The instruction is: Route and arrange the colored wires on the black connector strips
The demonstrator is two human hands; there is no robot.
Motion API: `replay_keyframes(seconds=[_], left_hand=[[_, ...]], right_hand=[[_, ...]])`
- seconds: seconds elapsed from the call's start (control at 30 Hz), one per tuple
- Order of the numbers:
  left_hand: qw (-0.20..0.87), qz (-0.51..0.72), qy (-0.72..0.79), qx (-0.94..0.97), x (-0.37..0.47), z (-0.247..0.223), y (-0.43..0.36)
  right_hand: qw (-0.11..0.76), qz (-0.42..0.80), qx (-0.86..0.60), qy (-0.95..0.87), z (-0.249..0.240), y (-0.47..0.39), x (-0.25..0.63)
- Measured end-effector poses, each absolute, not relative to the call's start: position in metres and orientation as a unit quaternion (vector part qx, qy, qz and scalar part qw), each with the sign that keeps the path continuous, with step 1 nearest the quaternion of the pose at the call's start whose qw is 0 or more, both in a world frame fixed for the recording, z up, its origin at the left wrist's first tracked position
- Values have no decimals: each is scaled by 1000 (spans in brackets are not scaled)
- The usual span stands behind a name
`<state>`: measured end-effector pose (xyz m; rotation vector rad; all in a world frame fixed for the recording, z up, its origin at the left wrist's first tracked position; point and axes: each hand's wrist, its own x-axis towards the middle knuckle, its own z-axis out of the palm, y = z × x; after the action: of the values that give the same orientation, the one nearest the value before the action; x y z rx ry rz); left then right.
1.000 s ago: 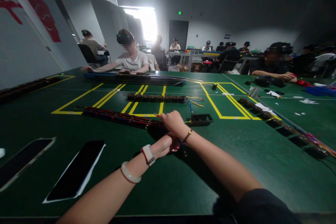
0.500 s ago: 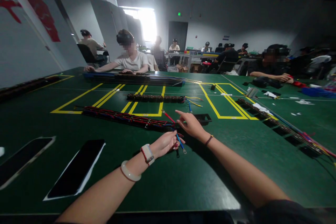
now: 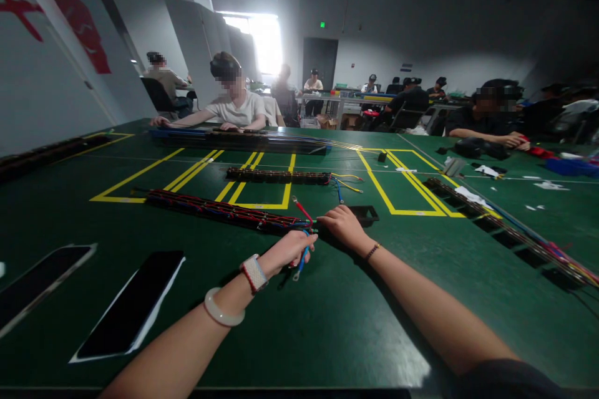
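A long black wire harness [image 3: 224, 209] with red and blue wires lies slantwise on the green table, its loose ends toward my hands. My left hand [image 3: 291, 249] is closed around a blue cable [image 3: 304, 257] whose ring terminal [image 3: 296, 275] points down toward me. Just right of the harness end, my right hand [image 3: 345, 228] has its fingers pinched together at a thin green wire [image 3: 311, 221]; the fingertips partly hide it. A red cable [image 3: 302, 209] with a ring terminal sticks up between the harness and my right hand. Behind that hand lies a black plastic frame [image 3: 367, 216].
A shorter harness [image 3: 278, 175] lies beyond, among yellow tape lines [image 3: 327, 207]. Another harness [image 3: 496, 224] runs along the right. Two dark flat panels [image 3: 133, 302] lie at front left. Across the table, a person [image 3: 236, 100] handles a long dark assembly [image 3: 243, 141].
My right hand has lowered, its pointing finger now drawn in to a pinch. The left hand has turned over and moved slightly left, swinging the blue cable's terminal left.
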<state>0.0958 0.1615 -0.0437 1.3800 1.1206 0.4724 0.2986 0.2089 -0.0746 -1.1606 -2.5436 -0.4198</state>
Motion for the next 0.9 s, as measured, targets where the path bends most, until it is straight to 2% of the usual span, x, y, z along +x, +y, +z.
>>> replay_keyframes(seconds=[0.1, 0.27, 0.37, 0.47, 0.57, 0.67, 0.77, 0.83, 0.9], left_hand=[[484, 157, 499, 702, 89, -43, 167], [166, 78, 448, 875, 79, -33, 168], [75, 1, 412, 908, 77, -28, 166], [101, 23, 442, 891, 81, -30, 164], [230, 97, 484, 839, 85, -38, 163], [367, 149, 517, 759, 86, -45, 166], [453, 172, 535, 692, 87, -49, 169], [467, 195, 537, 675, 87, -50, 169], [432, 250, 537, 680, 87, -50, 170]], right_hand=[[155, -143, -403, -891, -74, 209, 298], [168, -139, -406, -887, -77, 212, 298], [171, -133, -408, -887, -79, 213, 299], [188, -122, -407, -885, -77, 211, 298], [257, -75, -405, -874, -68, 206, 292], [345, 36, -383, -856, -54, 196, 277], [372, 122, -317, -864, -42, 183, 259], [367, 99, -285, -880, -36, 175, 250], [371, 20, -288, -882, -33, 169, 246]])
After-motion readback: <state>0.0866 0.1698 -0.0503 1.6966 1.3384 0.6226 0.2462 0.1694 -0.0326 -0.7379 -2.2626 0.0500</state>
